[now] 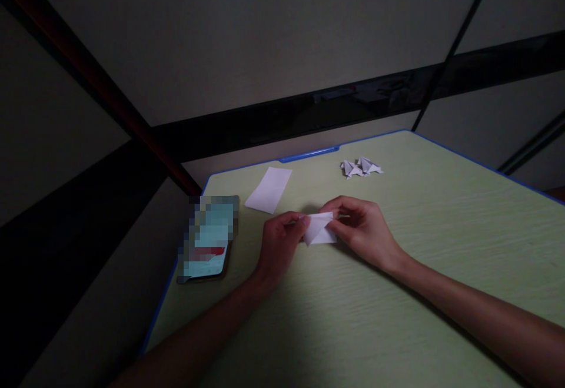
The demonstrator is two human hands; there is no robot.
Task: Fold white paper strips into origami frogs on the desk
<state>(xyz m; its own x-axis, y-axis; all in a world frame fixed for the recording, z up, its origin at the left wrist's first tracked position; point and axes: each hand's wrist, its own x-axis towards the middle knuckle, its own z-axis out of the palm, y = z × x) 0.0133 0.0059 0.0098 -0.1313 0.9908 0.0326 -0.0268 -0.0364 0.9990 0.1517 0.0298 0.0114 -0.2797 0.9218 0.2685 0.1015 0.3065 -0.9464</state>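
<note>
A small white sheet of folded paper (321, 234) is held between my two hands, low over the table. One corner of it is turned over into a slanting flap. My left hand (282, 241) pinches its left edge, thumb on top. From the other side, my right hand (364, 229) grips the upper right corner between thumb and fingers; some of those fingertips are hidden behind the paper. Beyond my left hand lies a flat white sheet of paper (269, 190). Two small folded paper figures (361, 167) rest close together past my right hand.
The pale green table (463, 217) has a blue rim, with a blue strip (309, 154) along its far edge. A phone (209, 238) with a lit, partly blurred screen lies at the left edge. Cabinet panels (282, 40) rise right behind the table.
</note>
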